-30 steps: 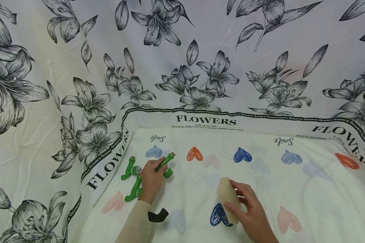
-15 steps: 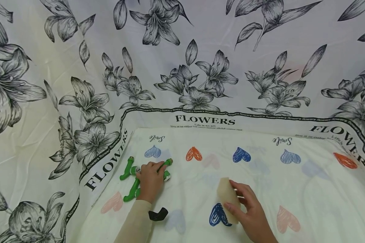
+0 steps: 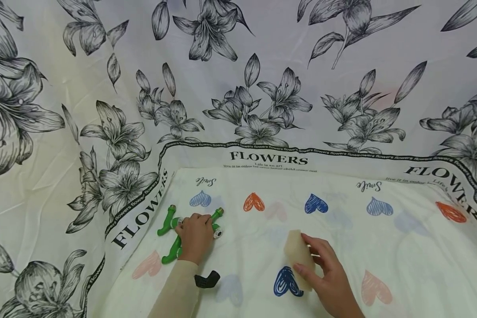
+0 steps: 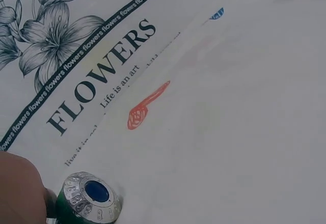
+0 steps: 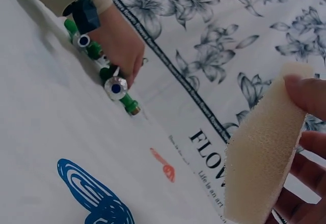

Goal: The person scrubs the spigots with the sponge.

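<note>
At the left in the head view, my left hand grips a green tap lying on the cloth. The tap has a silver knob with a blue centre, seen close in the left wrist view as a knob beside part of the hand. Just left of it lie other green taps, partly covered by the hand. My right hand holds a beige sponge upright between thumb and fingers, to the right of the taps. In the right wrist view the sponge shows its porous side.
A white cloth printed with hearts covers the work surface. Flower-printed fabric rises as walls at the back and left. A black device is on the left wrist.
My left hand has lowered the green tap and turned it, so its silver knob now faces right. The right hand and the sponge have stayed nearly still.
</note>
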The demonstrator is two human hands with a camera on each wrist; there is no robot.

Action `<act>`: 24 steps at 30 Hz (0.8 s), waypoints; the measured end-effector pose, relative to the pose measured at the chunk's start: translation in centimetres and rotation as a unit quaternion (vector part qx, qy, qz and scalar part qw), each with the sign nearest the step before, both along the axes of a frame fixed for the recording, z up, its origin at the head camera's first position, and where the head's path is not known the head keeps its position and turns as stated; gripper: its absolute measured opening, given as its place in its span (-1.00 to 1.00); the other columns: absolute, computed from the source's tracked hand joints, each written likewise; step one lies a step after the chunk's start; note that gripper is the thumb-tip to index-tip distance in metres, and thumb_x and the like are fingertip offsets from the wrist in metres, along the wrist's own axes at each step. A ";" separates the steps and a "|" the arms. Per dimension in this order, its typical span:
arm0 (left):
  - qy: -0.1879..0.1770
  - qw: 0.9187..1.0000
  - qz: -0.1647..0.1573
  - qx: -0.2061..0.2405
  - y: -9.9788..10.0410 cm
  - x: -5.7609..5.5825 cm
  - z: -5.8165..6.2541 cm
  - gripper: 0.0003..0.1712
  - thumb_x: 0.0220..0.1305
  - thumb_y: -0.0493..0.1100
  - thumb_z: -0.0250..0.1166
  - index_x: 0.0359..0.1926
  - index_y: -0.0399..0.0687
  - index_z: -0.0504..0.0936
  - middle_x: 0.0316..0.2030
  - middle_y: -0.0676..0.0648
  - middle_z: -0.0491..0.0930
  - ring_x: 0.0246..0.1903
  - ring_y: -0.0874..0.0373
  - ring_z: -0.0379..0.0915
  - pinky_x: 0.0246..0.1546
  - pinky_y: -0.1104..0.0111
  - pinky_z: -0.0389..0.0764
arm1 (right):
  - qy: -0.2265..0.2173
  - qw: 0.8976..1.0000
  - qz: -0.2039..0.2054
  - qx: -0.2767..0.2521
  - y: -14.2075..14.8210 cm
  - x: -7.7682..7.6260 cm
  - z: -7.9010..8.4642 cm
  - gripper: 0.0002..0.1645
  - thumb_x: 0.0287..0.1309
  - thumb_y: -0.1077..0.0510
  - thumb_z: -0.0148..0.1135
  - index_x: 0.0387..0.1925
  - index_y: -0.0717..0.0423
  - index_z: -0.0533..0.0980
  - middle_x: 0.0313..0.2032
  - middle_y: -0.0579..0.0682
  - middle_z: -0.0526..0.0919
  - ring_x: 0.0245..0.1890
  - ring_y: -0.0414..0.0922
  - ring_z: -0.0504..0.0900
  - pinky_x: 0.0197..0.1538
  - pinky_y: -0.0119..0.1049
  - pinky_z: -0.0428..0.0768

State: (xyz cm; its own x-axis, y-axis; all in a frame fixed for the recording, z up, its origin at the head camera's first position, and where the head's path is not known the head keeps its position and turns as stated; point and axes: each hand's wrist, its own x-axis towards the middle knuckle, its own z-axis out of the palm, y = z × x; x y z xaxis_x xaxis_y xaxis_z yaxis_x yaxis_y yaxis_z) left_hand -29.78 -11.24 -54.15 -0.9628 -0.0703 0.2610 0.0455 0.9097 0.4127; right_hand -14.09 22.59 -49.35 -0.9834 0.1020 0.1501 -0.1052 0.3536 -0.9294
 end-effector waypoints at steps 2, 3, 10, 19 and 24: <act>0.006 1.000 -0.004 0.017 -0.1 0.1 0.0 -0.75 0.57 -0.14 0.36 0.09 -0.13 0.84 0.01 -0.20 0.73 -0.01 -0.25 0.54 0.17 -0.35 0.20 | 0.007 1.000 0.001 0.004 -0.1 0.0 0.2 -0.23 0.35 0.03 0.58 0.51 -0.18 0.50 0.30 -0.21 0.53 0.17 -0.10 0.55 0.22 -0.39 0.61; 0.011 1.000 -0.009 0.028 -0.1 0.2 0.1 -0.75 0.57 -0.13 0.37 0.10 -0.13 0.84 0.03 -0.19 0.73 0.01 -0.25 0.55 0.17 -0.35 0.22 | 0.010 1.000 0.002 0.006 -0.2 0.0 0.3 -0.23 0.35 0.04 0.58 0.51 -0.18 0.49 0.30 -0.21 0.53 0.17 -0.11 0.55 0.22 -0.39 0.61; 0.105 0.984 -0.094 0.112 1.0 2.0 0.6 -0.76 0.46 -0.17 0.50 0.06 -0.15 0.83 0.05 -0.12 0.72 0.01 -0.18 0.57 0.04 -0.17 0.53 | 0.061 0.998 0.018 0.031 -0.5 -0.1 -0.1 -0.21 0.33 0.12 0.59 0.51 -0.23 0.49 0.28 -0.26 0.53 0.18 -0.18 0.53 0.19 -0.44 0.58; 0.102 0.969 -0.184 0.131 2.5 5.3 0.9 -0.67 0.48 -0.13 0.50 0.18 -0.06 0.78 0.11 0.01 0.71 0.12 0.02 0.61 0.11 0.01 0.69 | 0.079 0.986 0.065 0.132 -0.9 -0.6 -1.4 -0.20 0.30 -0.06 0.62 0.50 -0.30 0.50 0.27 -0.33 0.50 0.17 -0.21 0.51 0.27 -0.33 0.61; 0.060 0.967 -0.212 0.126 3.0 6.3 0.5 -0.63 0.50 -0.06 0.48 0.22 -0.07 0.77 0.10 0.04 0.71 0.00 0.10 0.66 0.04 0.10 0.73 | 0.006 0.969 0.102 0.226 -1.1 -1.1 -2.3 -0.21 0.27 -0.20 0.61 0.48 -0.27 0.55 0.23 -0.38 0.50 0.12 -0.25 0.45 0.24 -0.13 0.66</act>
State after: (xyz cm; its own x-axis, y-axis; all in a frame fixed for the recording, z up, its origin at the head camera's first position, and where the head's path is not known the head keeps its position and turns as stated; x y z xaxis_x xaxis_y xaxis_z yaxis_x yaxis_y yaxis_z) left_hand -23.51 -8.21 -53.66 -0.8831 0.2476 0.3984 0.4530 0.6706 0.5874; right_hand -15.15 21.53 -51.62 -0.9742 -0.1723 0.1459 -0.2252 0.6951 -0.6827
